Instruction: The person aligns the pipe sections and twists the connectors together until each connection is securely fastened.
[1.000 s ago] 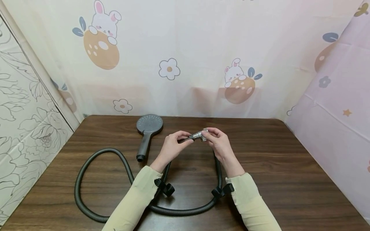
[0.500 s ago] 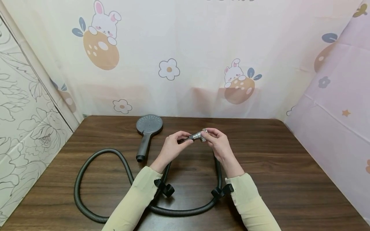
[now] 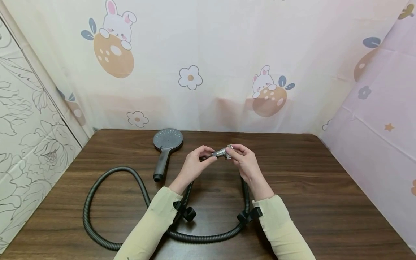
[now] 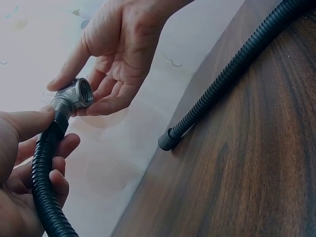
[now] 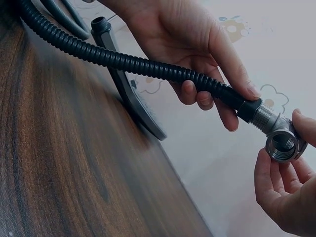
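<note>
In the head view, my left hand (image 3: 194, 164) and right hand (image 3: 246, 161) meet above the table around a silver threaded pipe fitting (image 3: 221, 153). The left thumb and fingers grip the black ribbed shower hose (image 4: 43, 182) just behind its end nut (image 5: 249, 109). My right thumb and fingertips pinch the fitting, whose round, internally threaded opening (image 5: 283, 146) shows in both wrist views. Some bare external thread (image 5: 263, 120) is visible between nut and fitting. The hose's other end (image 4: 169, 140) lies on the table, past the right hand.
A grey shower head (image 3: 167, 144) lies face up near the table's back edge, left of my hands. Loops of hose (image 3: 87, 209) spread across the wooden table (image 3: 325, 202) and pass under the left forearm. A patterned curtain (image 3: 221, 54) hangs behind the table.
</note>
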`<state>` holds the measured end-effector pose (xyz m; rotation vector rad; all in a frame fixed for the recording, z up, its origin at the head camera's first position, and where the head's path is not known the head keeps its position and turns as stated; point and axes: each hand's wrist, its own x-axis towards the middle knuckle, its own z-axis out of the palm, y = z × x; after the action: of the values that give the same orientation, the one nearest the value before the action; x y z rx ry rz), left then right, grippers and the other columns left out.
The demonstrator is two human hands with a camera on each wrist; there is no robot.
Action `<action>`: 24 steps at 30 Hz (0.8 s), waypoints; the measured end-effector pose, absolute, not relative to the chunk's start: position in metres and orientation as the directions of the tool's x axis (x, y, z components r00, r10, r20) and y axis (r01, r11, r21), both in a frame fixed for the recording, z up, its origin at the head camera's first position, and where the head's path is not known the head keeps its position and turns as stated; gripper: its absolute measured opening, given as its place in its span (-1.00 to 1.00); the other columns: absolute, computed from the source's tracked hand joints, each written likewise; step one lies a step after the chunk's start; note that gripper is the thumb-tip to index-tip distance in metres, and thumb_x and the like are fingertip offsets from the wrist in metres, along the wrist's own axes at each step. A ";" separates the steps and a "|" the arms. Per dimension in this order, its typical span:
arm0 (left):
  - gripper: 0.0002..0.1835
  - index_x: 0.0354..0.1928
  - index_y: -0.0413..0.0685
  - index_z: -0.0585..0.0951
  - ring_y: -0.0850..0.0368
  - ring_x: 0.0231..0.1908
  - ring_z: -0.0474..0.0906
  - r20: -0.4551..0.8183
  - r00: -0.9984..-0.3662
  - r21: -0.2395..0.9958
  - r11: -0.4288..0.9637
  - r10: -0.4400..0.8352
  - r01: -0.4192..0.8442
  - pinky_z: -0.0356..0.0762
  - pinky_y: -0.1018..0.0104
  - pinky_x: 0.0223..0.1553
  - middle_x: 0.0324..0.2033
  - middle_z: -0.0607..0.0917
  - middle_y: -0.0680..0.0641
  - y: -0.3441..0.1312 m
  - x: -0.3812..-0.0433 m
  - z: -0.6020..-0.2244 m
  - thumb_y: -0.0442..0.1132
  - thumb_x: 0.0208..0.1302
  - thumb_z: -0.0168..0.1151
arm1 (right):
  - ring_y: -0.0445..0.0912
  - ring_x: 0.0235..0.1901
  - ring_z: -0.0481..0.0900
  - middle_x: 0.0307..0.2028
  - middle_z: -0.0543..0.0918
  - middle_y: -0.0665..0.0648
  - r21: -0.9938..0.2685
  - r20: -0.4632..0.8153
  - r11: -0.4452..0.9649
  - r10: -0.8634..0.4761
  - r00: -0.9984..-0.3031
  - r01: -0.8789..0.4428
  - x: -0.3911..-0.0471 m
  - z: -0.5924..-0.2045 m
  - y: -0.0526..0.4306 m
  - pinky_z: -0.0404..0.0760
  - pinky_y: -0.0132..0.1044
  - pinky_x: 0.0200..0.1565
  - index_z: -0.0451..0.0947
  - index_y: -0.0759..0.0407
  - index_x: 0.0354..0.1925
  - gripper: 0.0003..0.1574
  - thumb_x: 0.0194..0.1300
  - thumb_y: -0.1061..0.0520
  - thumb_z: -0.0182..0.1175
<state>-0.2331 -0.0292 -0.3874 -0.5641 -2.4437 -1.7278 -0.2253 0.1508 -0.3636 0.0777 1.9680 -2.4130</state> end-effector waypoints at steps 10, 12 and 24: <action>-0.81 -0.16 0.09 0.58 0.19 -0.38 0.50 0.258 -0.933 0.911 0.260 0.250 0.321 0.41 0.30 -0.37 -0.36 0.69 0.11 -0.032 -0.232 -0.386 -0.06 0.23 0.16 | -0.29 -0.40 0.57 -0.38 0.63 -0.09 -0.977 -0.067 -0.202 0.018 -0.998 0.062 -0.225 -0.363 0.150 0.55 -0.39 -0.22 0.46 0.17 -0.19 -0.83 0.21 0.24 0.17; -0.81 -0.16 0.09 0.58 0.18 -0.38 0.50 0.256 -0.933 0.914 0.251 0.251 0.318 0.41 0.31 -0.38 -0.35 0.69 0.10 -0.032 -0.232 -0.386 -0.07 0.24 0.15 | -0.29 -0.40 0.57 -0.38 0.63 -0.10 -0.978 -0.069 -0.200 0.015 -0.997 0.065 -0.225 -0.363 0.150 0.54 -0.37 -0.21 0.46 0.16 -0.20 -0.83 0.20 0.23 0.18; -0.79 -0.15 0.01 0.57 0.17 -0.38 0.49 0.243 -0.937 0.922 0.240 0.253 0.304 0.42 0.33 -0.36 -0.34 0.69 0.04 -0.032 -0.227 -0.381 -0.12 0.19 0.22 | -0.28 -0.36 0.57 -0.34 0.62 -0.10 -0.983 -0.077 -0.167 0.005 -0.997 0.075 -0.225 -0.364 0.152 0.53 -0.32 -0.11 0.41 0.29 -0.03 -0.62 0.20 0.17 0.19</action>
<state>-0.2271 -0.0320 -0.3811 -0.5479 -2.4396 -1.8299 -0.2250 0.1517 -0.3645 0.0963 1.9973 -2.3637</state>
